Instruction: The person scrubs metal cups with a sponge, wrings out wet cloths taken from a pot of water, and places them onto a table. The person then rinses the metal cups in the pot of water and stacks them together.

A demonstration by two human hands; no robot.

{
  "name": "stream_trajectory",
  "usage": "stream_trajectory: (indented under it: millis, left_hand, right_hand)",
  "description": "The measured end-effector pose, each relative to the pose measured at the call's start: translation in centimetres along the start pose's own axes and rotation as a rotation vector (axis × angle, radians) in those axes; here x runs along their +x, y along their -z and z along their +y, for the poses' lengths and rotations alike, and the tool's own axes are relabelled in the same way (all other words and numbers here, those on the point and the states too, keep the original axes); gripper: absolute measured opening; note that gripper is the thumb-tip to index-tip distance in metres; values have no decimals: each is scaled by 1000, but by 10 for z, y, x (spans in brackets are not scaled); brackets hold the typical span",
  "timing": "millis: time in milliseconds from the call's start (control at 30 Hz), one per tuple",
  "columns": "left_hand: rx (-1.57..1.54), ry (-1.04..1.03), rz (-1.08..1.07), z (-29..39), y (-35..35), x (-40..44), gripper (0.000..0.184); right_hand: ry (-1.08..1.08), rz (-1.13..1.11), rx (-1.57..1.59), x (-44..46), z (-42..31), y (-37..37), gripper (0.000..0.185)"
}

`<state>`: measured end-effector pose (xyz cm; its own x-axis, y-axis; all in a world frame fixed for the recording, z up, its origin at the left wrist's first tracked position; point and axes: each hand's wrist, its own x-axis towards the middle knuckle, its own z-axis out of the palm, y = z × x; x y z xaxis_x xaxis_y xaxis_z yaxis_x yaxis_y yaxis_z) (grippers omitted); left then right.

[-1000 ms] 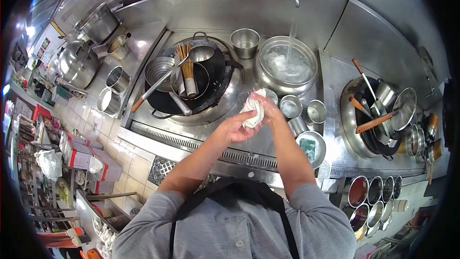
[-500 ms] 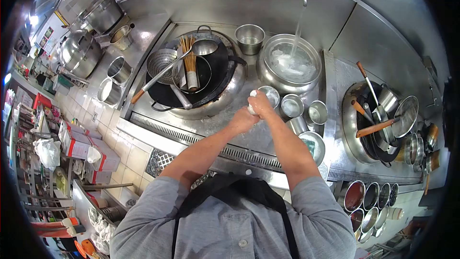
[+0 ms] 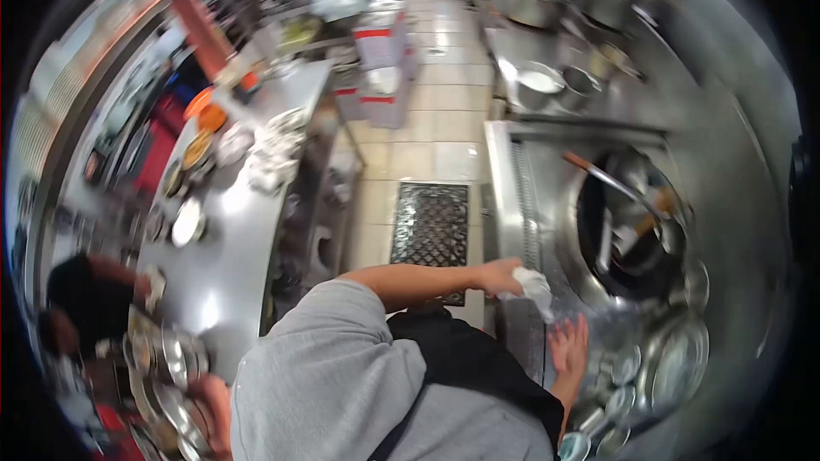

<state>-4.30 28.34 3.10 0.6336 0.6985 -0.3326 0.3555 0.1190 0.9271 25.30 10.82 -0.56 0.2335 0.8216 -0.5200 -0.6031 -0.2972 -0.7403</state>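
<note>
My left hand (image 3: 498,277) is closed around a white cloth (image 3: 535,289), which hangs loose past the fingers over the steel stove counter (image 3: 534,196). Nearer the pots, my right hand (image 3: 568,348) has its fingers stretched out and holds nothing that I can see. To the right of the cloth stands a black wok (image 3: 598,265). A ladle with a wooden handle (image 3: 611,177) lies across it, and a pale bundle of sticks (image 3: 636,235) rests inside. Motion blurs much of the view.
Several steel cups (image 3: 625,364) stand beside a large round pot (image 3: 681,367). A black floor mat (image 3: 431,230) lies in the aisle. Across it, a steel worktable (image 3: 231,265) bears white cloths (image 3: 278,149). Another person (image 3: 94,290) is at its far side.
My view has swung left toward the aisle and worktable. My hands, together around something white before, are now apart; the cloth hangs from the left one and the right has opened.
</note>
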Motion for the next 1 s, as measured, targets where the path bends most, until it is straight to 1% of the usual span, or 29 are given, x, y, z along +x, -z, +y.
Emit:
stream_trajectory:
  millis: [33, 67, 100, 133, 167, 200, 233, 267, 300, 333, 367, 400, 433, 467, 533, 567, 600, 633, 667, 700, 767, 833, 900, 933, 1000]
  left_hand:
    - [-75, 48, 142, -26, 33, -14, 60]
    - [-66, -98, 334, -70, 70, -25, 58]
    - [-214, 9, 299, -53, 114, -66, 59]
    - [-262, 64, 456, -43, 144, -109, 59]
    - [-328, 44, 801, -102, 172, -119, 57]
    - [-313, 60, 946, -92, 199, -163, 56]
    - [-418, 25, 1195, -88, 217, -193, 53]
    - [-374, -12, 1379, -95, 239, -219, 51]
    - [-399, -91, 1536, -106, 262, -242, 49]
    - [-541, -56, 1586, -89, 273, -271, 49]
    - [-623, -175, 1758, -83, 284, -287, 50]
    - [-622, -242, 1837, -102, 303, -304, 56]
    - [-622, -274, 1963, -102, 314, -316, 59]
    - [-578, -297, 2067, -107, 323, -325, 65]
    - [-259, 231, 2297, -146, 348, -335, 62]
    - [71, 734, 2034, -148, 353, -346, 61]
    - [395, 992, 1624, -184, 370, -359, 57]
    - [756, 1106, 1237, -205, 383, -368, 57]
    - [848, 1100, 1130, -218, 402, -369, 58]
    - [864, 1069, 1116, -214, 408, -371, 58]
    - [870, 997, 1135, -207, 427, -361, 58]
    - [839, 996, 1235, -197, 439, -342, 58]
    - [801, 1030, 1393, -178, 431, -315, 59]
    - [794, 1047, 1466, -177, 421, -307, 59]
    - [794, 1046, 1622, -163, 383, -293, 59]
  right_hand:
    - [-32, -14, 29, -6, 2, 1, 54]
    - [-74, 13, 47, -14, 2, -4, 55]
    - [-90, 59, -19, -15, 6, 1, 56]
    - [-98, 114, -83, -16, 9, 6, 56]
    - [-112, 155, -92, -15, 13, 7, 56]
    - [-125, 201, -102, -14, 15, 10, 56]
    - [-137, 252, -111, -13, 17, 12, 56]
    - [-129, 257, -104, -11, 18, 14, 56]
    - [-122, 263, -96, -4, 19, 16, 55]
    - [-113, 269, -85, 2, 20, 16, 55]
    - [-100, 256, -107, 4, 16, 10, 54]
    - [-86, 246, -126, 4, 10, 1, 52]
    - [-73, 239, -144, 5, 6, -7, 51]
    - [-58, 228, -169, 6, 5, -12, 51]
    - [-20, 222, -210, 7, -1, -19, 52]
    - [-22, 211, -242, 10, -1, -17, 53]
    - [-13, 229, -265, 11, 1, -10, 53]
    - [-29, 185, -347, 7, -1, -11, 54]
    - [-21, 154, -403, 7, -3, -10, 48]
    - [-48, 148, -486, 0, -12, -21, 43]
    - [33, 130, -684, -35, -41, -24, 38]
    - [79, 177, -644, -59, -71, -3, 38]
    - [163, 270, -615, -75, -104, 35, 39]
    - [222, 363, -597, -85, -125, 61, 38]
    - [336, 490, -564, -103, -159, 113, 38]
